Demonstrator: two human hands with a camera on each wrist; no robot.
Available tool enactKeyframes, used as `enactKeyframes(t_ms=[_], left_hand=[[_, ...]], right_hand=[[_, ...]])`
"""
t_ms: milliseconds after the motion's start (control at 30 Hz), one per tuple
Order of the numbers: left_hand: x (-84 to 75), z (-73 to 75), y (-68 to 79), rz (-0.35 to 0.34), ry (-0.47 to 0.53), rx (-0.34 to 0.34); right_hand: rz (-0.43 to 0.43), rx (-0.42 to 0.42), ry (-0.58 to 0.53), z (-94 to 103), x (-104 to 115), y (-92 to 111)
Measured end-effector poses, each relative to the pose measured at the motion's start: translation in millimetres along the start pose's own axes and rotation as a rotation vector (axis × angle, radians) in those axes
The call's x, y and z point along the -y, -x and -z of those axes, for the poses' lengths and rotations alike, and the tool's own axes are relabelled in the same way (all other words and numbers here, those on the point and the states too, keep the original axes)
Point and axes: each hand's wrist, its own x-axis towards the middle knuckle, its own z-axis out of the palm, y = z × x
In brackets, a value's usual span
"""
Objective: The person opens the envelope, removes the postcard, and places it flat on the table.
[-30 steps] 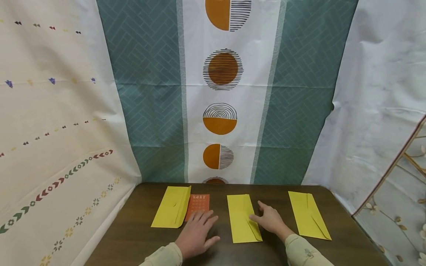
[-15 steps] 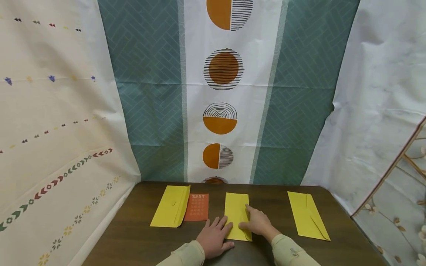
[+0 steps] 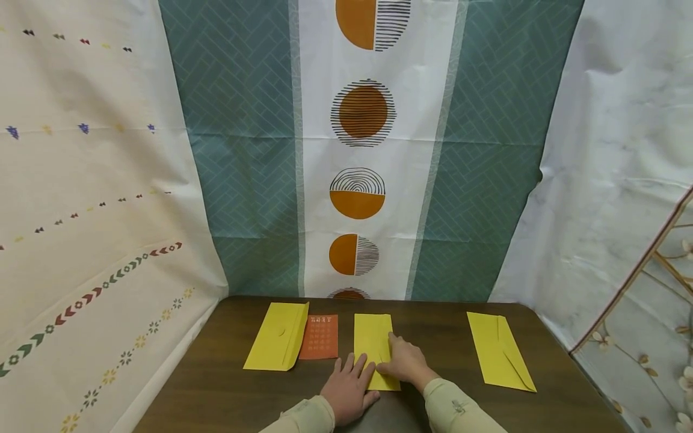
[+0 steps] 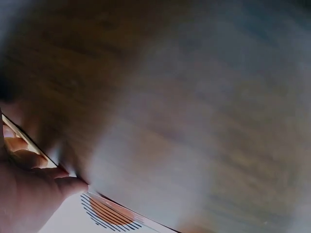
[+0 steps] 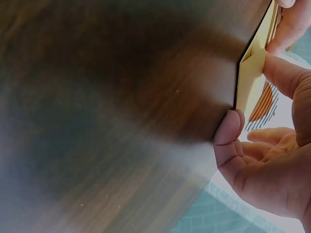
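Nearest, the left hand (image 3: 348, 391) is flat with fingers spread, gripping nothing; its forefinger side lies over the near left corner of the middle envelope (image 3: 372, 337), while the thumb points right, close to the near edge. The right hand (image 3: 408, 361) is at the envelope's right side, fingers loosely bent: the thumb touches the paper and the forefinger reaches forward along the right edge. Thumb and fingers stand apart, with no pinch to be seen. The middle envelope lies flat on the table (image 3: 249, 400) between both hands, its far part uncovered ahead of the fingertips. To either side, well apart, lie the right envelope (image 3: 499, 349) and the left envelope (image 3: 275, 340); a red card (image 3: 320, 338) sits just beside the latter. Behind hangs a patterned cloth (image 3: 251, 180).
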Motion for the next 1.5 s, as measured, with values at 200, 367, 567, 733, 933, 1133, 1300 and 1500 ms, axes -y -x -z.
enactKeyframes(t_ms=[200, 367, 567, 733, 933, 1133, 1300, 1500], left_hand=[[-4.8, 8.1, 0.2, 0.034, 0.049, 0.061], [-8.9, 17.2, -0.8, 0.065, 0.073, 0.115], [-9.4, 19.1, -0.5, 0.077, 0.074, 0.12], [-8.8, 19.5, -0.6, 0.083, 0.075, 0.125], [-7.9, 13.5, -1.0, 0.089, 0.079, 0.11], [-10.7, 14.1, -3.5, 0.092, 0.087, 0.063], [-24.4, 22.3, -10.2, 0.151, 0.132, -0.008], [-51.4, 19.4, -32.3, 0.336, 0.194, -0.142]], right_hand=[[-0.037, -0.014, 0.026, 0.6, 3, 2], [-0.094, -0.049, 0.079, 4.3, 4, 8], [-0.104, -0.077, 0.051, 18.6, -6, 15], [-0.006, -0.07, 0.071, 24.9, -33, 17], [0.048, 0.136, 0.078, 28.1, -60, 20], [0.02, 0.173, 0.094, 31.4, -69, 15], [0.011, 0.168, 0.109, 29.8, -69, 17], [0.005, 0.158, 0.093, 31.5, -66, 18]])
